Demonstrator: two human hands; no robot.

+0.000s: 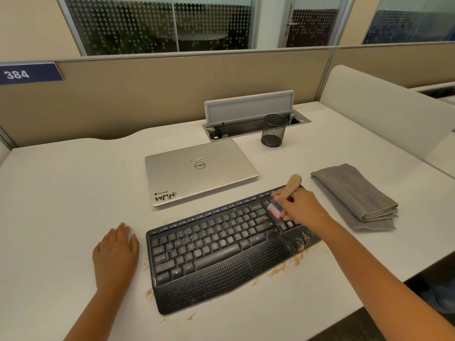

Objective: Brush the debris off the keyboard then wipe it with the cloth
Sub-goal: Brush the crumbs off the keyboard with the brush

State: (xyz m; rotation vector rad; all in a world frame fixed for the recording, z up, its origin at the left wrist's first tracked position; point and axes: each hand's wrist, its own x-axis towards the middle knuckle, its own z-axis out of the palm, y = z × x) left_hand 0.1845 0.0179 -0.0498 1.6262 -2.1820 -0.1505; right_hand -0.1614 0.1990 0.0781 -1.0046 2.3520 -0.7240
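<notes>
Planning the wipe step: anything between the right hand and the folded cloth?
Nothing visible. The cloth lies folded on bare desk just right of the keyboard, with open desk between. But the right hand grips the brush over the keys; the left hand rests flat on the desk.

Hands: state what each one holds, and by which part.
The right hand grips the brush by its wooden handle, bristles on the keyboard. The left hand holds nothing, resting flat on the desk.
</notes>
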